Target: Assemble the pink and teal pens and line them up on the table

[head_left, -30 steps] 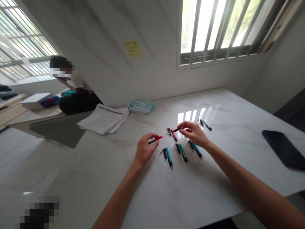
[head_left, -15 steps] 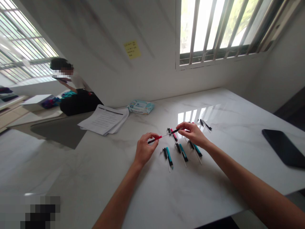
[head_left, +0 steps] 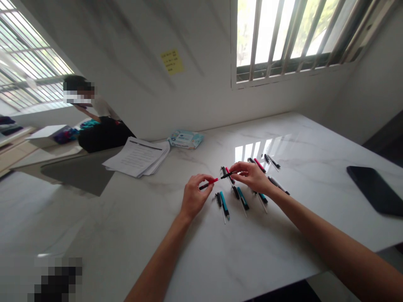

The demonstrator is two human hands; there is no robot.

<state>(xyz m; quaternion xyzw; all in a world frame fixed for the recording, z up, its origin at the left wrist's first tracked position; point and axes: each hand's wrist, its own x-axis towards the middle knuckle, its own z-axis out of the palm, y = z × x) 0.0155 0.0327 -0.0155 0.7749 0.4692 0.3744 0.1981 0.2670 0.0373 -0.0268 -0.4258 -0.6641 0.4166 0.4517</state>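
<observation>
My left hand (head_left: 195, 196) is closed on a red-and-black pen barrel (head_left: 213, 181), its tip pointing toward the right. Between thumb and fingers, my right hand (head_left: 253, 176) pinches a black pen part (head_left: 226, 175). The two pieces nearly meet end to end above the table, with a small light gap between them. Below them lie pens in pieces: a teal barrel (head_left: 223, 203) beside a black part and thin white refill, and another teal set (head_left: 242, 197). A third teal set (head_left: 262, 199) is partly hidden under my right hand. Behind it rests a red barrel (head_left: 260, 165).
A dark phone (head_left: 374, 189) lies on the right of the marbled table (head_left: 220, 260). Stacked papers (head_left: 135, 157) and a wipes pack (head_left: 186, 139) sit near the wall. A yellow note (head_left: 172, 61) is stuck there. Another person (head_left: 102, 109) sits at far left.
The two pen pieces have come closer together, and the thin refill between them is now almost covered. My right hand has shifted slightly left, my left hand slightly right.
</observation>
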